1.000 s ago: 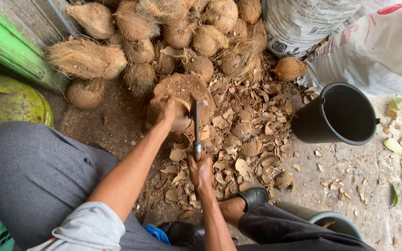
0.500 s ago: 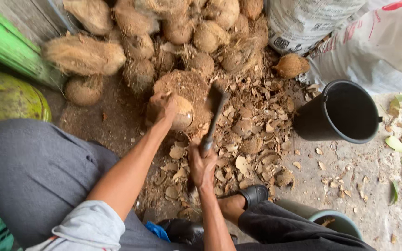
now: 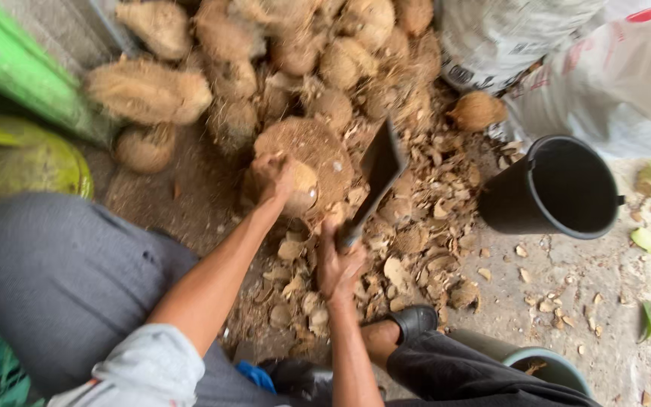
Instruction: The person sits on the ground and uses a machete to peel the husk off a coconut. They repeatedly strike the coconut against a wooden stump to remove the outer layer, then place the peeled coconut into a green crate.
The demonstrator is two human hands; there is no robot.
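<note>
My left hand [image 3: 271,175] grips a peeled coconut [image 3: 301,187] and steadies it on a round wooden chopping block [image 3: 316,149]. My right hand [image 3: 338,265] is closed on the handle of a dark cleaver [image 3: 377,172], whose blade is lifted and tilted to the right of the coconut, clear of it. Brown shell chips [image 3: 408,241] lie thick on the ground around the block and below the blade.
A heap of husked coconuts [image 3: 295,45] lies behind the block. A black bucket [image 3: 559,188] stands at the right, a green-rimmed tub [image 3: 544,365] near my right leg, white sacks [image 3: 566,53] at the back right, a green beam [image 3: 32,75] at the left.
The cleaver has swung up and to the right, from lying upright against the coconut to raised beside it. My left hand has kept its hold on the coconut.
</note>
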